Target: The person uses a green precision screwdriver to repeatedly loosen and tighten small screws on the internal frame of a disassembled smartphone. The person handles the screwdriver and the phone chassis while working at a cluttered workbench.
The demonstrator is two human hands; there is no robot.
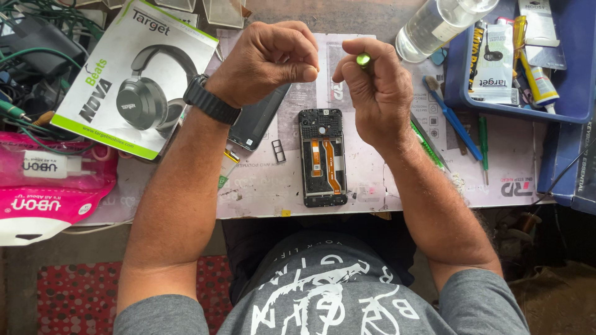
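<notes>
The likeliest mishap, judging from how things stand, is a dropped small part: the left hand (pixel 267 62) is curled into a loose fist with thumb and forefinger pinched together, and whatever sits between them is too small to make out, so a slip would send it down among the clutter around the opened phone (pixel 322 158). The right hand (pixel 372 87) is closed around a green-handled screwdriver (pixel 363 59), whose rounded green end shows just above the knuckles; the two hands hover close together, above the phone and not touching it. If the tool's tip, hidden behind the fingers, came down off its mark, it could scrape the phone's orange flex ribbons, which run exposed down the middle of the body. The phone lies flat and face down on the printed work mat (pixel 261 186), back cover off, showing a dark frame, a camera block at the top end and a black lower board. Just left of the phone rests a small SIM tray (pixel 279 151), light enough to be brushed off the edge by a forearm. Further left lies a dark panel (pixel 257 121), partly under the left wrist. To the phone's right lie a blue brush (pixel 452 118) and a blue tray (pixel 559 99) of tubes.
</notes>
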